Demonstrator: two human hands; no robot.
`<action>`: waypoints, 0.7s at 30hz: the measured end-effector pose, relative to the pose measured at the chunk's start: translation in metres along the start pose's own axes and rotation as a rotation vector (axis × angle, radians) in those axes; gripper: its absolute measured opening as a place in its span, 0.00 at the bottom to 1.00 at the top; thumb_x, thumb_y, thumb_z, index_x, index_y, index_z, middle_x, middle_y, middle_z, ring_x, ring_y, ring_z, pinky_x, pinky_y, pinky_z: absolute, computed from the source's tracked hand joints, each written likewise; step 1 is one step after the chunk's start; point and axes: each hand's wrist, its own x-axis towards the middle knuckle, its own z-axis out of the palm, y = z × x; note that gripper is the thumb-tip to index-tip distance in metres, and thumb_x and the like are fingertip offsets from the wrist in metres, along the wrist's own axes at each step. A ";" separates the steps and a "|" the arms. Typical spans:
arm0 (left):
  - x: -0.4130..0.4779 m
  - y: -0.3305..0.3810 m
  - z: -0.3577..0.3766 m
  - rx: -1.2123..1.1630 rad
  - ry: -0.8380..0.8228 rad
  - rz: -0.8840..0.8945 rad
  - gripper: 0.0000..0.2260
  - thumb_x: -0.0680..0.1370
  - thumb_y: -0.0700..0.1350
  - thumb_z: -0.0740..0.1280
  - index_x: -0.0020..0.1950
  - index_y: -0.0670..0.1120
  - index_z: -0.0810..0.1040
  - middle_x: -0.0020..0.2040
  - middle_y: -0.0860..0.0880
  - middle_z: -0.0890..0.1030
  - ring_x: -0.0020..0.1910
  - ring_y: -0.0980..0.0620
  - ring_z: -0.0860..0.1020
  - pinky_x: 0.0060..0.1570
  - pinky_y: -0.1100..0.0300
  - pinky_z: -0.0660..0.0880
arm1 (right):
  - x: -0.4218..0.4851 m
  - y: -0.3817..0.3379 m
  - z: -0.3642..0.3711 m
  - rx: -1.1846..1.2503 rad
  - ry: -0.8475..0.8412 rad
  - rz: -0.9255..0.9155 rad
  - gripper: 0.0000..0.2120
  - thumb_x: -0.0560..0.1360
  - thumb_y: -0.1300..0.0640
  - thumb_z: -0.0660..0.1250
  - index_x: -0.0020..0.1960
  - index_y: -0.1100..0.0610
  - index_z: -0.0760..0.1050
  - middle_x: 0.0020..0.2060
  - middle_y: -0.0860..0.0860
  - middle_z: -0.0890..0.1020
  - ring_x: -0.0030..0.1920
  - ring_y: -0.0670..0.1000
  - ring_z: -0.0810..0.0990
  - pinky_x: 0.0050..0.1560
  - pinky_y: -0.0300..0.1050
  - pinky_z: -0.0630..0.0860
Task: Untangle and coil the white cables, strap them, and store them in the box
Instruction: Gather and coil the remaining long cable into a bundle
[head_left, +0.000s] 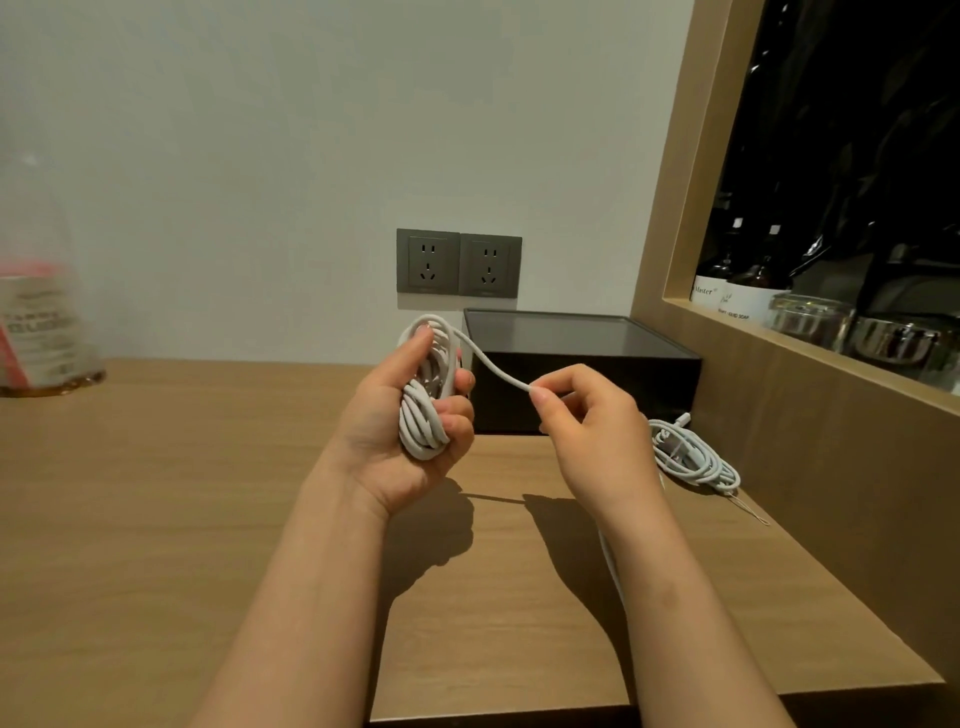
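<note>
Curled tight, the left hand (395, 431) grips a white coil (423, 410) upright above the table (182, 493). One strand (493, 366) leaves the coil's top and runs right to the right hand (597, 431), which pinches it between thumb and forefinger. Behind both hands a black box (582, 374) sits against the far wall, under two grey sockets (458, 263). A second cable (691, 457), already bundled, lies on the table just right of the right hand. A blurred bottle (41, 322) stands far left.
</note>
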 end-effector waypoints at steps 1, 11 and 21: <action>0.000 0.000 0.000 -0.013 0.005 0.015 0.12 0.69 0.51 0.67 0.44 0.42 0.76 0.33 0.48 0.74 0.22 0.57 0.69 0.19 0.68 0.69 | 0.000 0.000 0.001 0.005 0.014 0.012 0.06 0.78 0.54 0.62 0.43 0.46 0.71 0.36 0.46 0.77 0.39 0.44 0.77 0.34 0.33 0.71; 0.009 -0.003 0.000 -0.156 0.224 0.184 0.15 0.74 0.55 0.66 0.45 0.42 0.76 0.32 0.48 0.77 0.35 0.53 0.75 0.46 0.57 0.75 | -0.003 -0.002 0.009 -0.079 -0.170 0.064 0.08 0.77 0.55 0.63 0.42 0.46 0.69 0.38 0.46 0.78 0.40 0.44 0.77 0.35 0.35 0.72; 0.012 -0.006 0.000 -0.158 0.263 0.182 0.25 0.77 0.56 0.63 0.69 0.44 0.65 0.60 0.38 0.74 0.56 0.38 0.76 0.56 0.36 0.70 | -0.005 -0.001 0.010 -0.171 -0.315 0.051 0.04 0.77 0.56 0.64 0.46 0.47 0.72 0.40 0.46 0.77 0.44 0.44 0.77 0.38 0.31 0.70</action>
